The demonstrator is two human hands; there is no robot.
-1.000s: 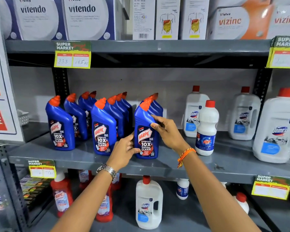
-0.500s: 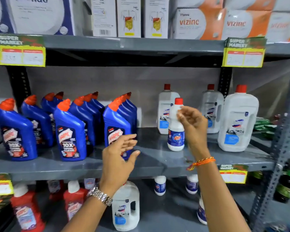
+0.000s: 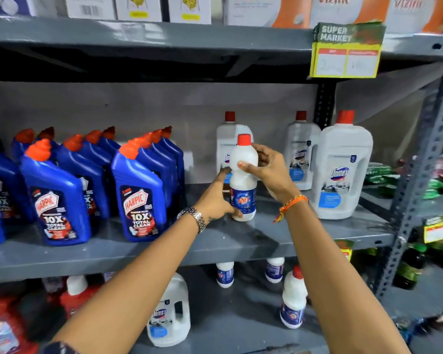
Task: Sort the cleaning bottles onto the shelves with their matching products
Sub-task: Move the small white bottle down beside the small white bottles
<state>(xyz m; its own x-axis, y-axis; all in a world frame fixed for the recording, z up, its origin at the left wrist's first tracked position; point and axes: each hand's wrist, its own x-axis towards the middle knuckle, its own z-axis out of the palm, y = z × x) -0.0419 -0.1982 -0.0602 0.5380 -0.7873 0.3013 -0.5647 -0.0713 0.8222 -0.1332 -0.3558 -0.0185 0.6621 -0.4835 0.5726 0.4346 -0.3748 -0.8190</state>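
A small white Rin bottle (image 3: 243, 175) with a red cap and blue label stands on the grey middle shelf (image 3: 266, 238). My right hand (image 3: 269, 167) grips its upper body. My left hand (image 3: 216, 200) touches its lower left side, fingers around the base. Several blue Harpic bottles (image 3: 138, 195) with orange caps stand in rows to the left. Large white Domex jugs (image 3: 340, 169) stand behind and to the right. More small white Rin bottles (image 3: 293, 300) stand on the lower shelf.
A Domex jug (image 3: 169, 312) and red bottles (image 3: 3, 325) stand on the lower shelf. Boxes fill the top shelf (image 3: 164, 34), which carries a yellow price tag (image 3: 345, 52). A perforated upright post (image 3: 425, 159) bounds the shelf on the right, with green packets (image 3: 379, 172) beyond.
My right hand went from the Harpic bottle to the small white bottle and closed on it. My left hand left the Harpic bottle and reached the white bottle's base. The view shifted right.
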